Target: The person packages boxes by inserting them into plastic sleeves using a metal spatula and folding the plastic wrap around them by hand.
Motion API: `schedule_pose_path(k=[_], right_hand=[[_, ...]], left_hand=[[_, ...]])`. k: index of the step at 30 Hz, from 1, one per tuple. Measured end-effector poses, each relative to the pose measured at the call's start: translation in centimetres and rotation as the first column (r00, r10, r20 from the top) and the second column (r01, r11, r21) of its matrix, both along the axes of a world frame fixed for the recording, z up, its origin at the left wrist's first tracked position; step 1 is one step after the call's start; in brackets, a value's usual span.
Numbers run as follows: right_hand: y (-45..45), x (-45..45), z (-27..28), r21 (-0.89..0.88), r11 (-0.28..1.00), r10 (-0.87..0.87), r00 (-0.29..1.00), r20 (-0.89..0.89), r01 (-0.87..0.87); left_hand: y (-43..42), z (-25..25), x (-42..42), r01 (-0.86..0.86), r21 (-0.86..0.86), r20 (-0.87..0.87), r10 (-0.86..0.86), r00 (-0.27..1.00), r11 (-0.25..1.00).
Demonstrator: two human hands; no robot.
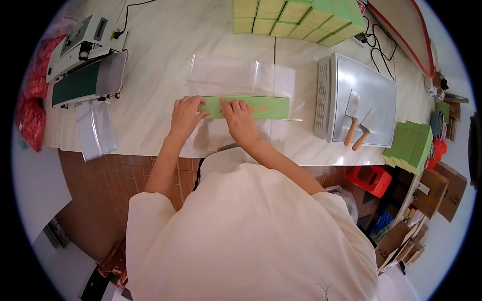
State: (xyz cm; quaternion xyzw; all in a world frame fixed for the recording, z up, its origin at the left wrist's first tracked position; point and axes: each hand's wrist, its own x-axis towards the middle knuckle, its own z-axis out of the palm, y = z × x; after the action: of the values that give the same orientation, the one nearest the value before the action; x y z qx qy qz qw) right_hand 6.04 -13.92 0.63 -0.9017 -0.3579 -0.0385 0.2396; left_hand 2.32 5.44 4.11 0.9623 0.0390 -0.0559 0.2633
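A long, flat green box (275, 106) with orange lettering lies crosswise on the table in front of me, over clear plastic sleeves (226, 72). My left hand (187, 116) grips its left end, thumb along the near edge and fingers at the far corner. Curled over the box left of its middle, my right hand (240, 121) presses its fingertips on the top face and partly covers the lettering. The right thumb is hard to make out.
Stacked green boxes (293, 20) stand at the back. To the left is a sealing machine (83, 80) with a green belt, plastic sleeves (95, 128) in front. On the right, a metal hotplate-like unit (374, 80) carries two wooden-handled scrapers (351, 123); more green boxes (409, 145) stand beyond.
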Motion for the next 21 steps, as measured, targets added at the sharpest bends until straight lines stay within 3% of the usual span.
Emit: schedule_pose_path(k=[4,6,12,13,15,19,21], right_hand=[[0.2,-0.1,-0.9,0.014,0.999,-0.039,0.999,0.015,0.039],[0.3,-0.1,-0.7,-0.039,0.998,-0.060,0.997,-0.048,0.058],[-1.8,0.9,0.9,0.028,0.980,-0.200,0.978,0.052,0.199],[-3.0,1.4,0.6,0.027,0.980,-0.198,0.979,0.050,0.197],[-5.9,2.8,-0.1,0.119,0.993,-0.013,1.000,0.000,0.013],[-10.8,4.9,0.1,0.145,0.989,0.000,0.999,0.035,-0.005],[-12.0,5.6,0.7,0.174,0.985,0.005,0.999,-0.033,0.001]], left_hand=[[-0.4,0.5,0.4,0.139,0.101,0.023,-0.142,0.990,0.985],[-0.6,-0.4,0.3,0.210,0.090,0.272,-0.226,0.935,0.974],[0.3,-2.3,-0.9,0.246,0.102,0.285,-0.265,0.921,0.964],[0.2,-2.2,-1.0,0.244,0.100,0.283,-0.263,0.922,0.965],[0.0,-1.9,-0.9,0.221,0.064,0.328,-0.230,0.916,0.973],[0.1,-1.6,-0.4,0.233,0.018,0.309,-0.227,0.923,0.972],[0.1,-1.5,-0.2,0.202,-0.024,0.299,-0.186,0.936,0.979]])
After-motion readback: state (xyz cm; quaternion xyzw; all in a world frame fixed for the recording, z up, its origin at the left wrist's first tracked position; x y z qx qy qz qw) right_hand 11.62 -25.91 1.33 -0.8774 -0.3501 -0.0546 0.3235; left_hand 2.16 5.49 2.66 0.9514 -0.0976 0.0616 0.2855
